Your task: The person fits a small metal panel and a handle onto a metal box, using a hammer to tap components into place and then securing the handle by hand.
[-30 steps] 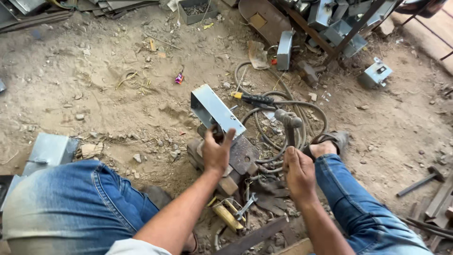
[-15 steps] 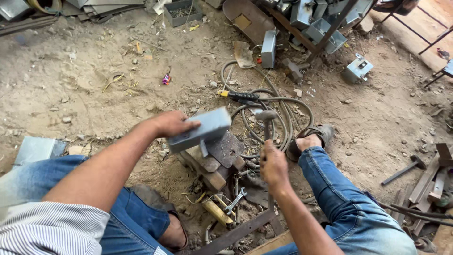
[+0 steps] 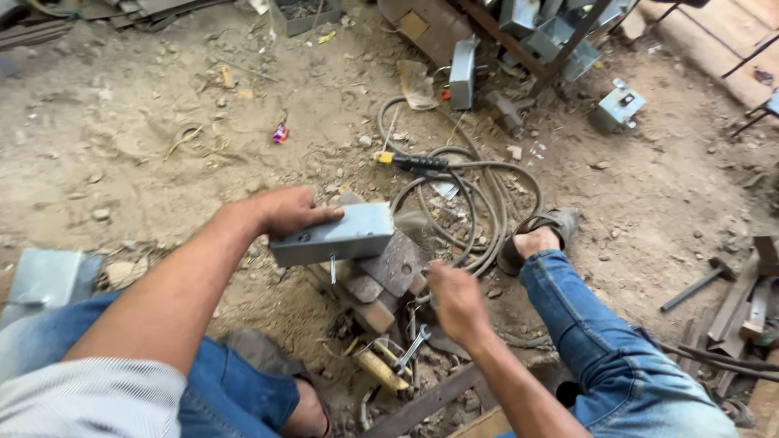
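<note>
My left hand (image 3: 288,211) grips a grey sheet-metal box (image 3: 334,234) by its left end and holds it flat, lengthwise, on top of a rusty steel block (image 3: 388,268) set in the dirt. A small tab hangs from the box's lower edge. My right hand (image 3: 456,298) hovers low beside the block's right side, fingers curled; whether anything is in it cannot be told. A yellow-handled tool (image 3: 380,371) and a wrench (image 3: 410,350) lie on the ground just below the block, between my knees.
A coiled grey cable (image 3: 479,191) with a yellow-tipped black handle (image 3: 414,162) lies beyond the block. My sandalled right foot (image 3: 537,235) rests by it. More metal boxes (image 3: 617,105) stand at the back; another (image 3: 45,276) is at left. A hammer (image 3: 698,284) and steel bars (image 3: 746,300) lie right.
My left hand has turned the metal box from tilted upright to lying flat on the block. My right hand has shifted slightly toward the block.
</note>
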